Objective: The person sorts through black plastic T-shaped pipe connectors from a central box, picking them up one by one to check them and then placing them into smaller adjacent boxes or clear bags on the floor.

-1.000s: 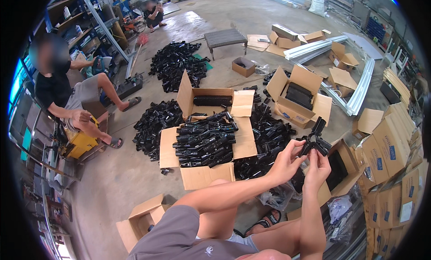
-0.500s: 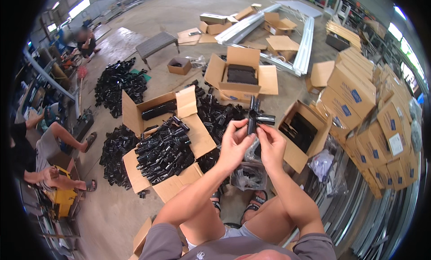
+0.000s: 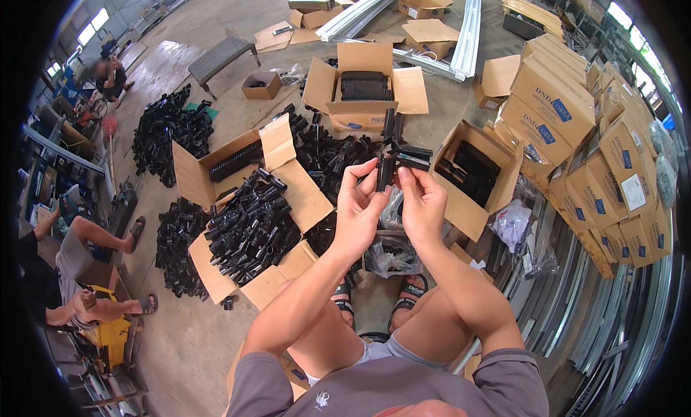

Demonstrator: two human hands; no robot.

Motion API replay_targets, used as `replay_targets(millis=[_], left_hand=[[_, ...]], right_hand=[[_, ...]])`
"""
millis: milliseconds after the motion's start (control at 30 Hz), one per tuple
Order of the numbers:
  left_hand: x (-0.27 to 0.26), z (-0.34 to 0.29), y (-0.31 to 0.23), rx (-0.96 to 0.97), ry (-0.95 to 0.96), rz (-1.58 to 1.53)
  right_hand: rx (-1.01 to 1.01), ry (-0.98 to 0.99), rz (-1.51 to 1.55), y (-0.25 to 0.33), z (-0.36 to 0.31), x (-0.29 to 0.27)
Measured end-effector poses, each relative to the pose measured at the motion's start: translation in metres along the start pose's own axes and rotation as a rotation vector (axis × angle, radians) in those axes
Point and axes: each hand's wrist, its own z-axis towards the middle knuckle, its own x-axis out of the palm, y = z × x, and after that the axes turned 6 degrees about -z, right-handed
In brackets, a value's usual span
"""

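Both my hands are raised in front of me, pinching a glossy black branched connector (image 3: 393, 133) made of short tube-like arms. My left hand (image 3: 358, 205) grips its lower arm from the left, thumb and fingers closed. On the other side, my right hand (image 3: 423, 201) has its fingertips closed near the joint, below the arm that points right. The fingers hide part of the connector's lower end. Beneath the hands stands a small bin (image 3: 392, 257) with clear plastic bags in it. To the left, an open carton (image 3: 306, 194) is heaped with similar black parts (image 3: 252, 226).
Open cartons with neatly packed black parts stand ahead (image 3: 368, 115) and at the right (image 3: 461, 212). Loose black piles (image 3: 173, 133) cover floor at the left. Stacked cartons (image 3: 554, 104) and metal profiles (image 3: 576, 323) line the right side. A seated co-worker's leg (image 3: 101, 237) shows at the left.
My view has shifted, so the surroundings sit higher and further left. The connector has tilted slightly between my fingers; both hands still hold it.
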Motion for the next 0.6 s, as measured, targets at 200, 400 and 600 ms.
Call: replay_targets(millis=[200,400,600], left_hand=[[0.002,-0.006,0.002,0.08,-0.07,-0.005],[0.009,-0.001,0.014,0.098,-0.091,0.077],[0.008,0.0,0.013,0.161,-0.142,0.158]], right_hand=[[-0.069,0.028,-0.114,0.0,-0.005,0.002],[0.1,-0.022,0.168,-0.006,-0.004,-0.002],[0.061,0.031,0.091,-0.006,0.0,0.01]])
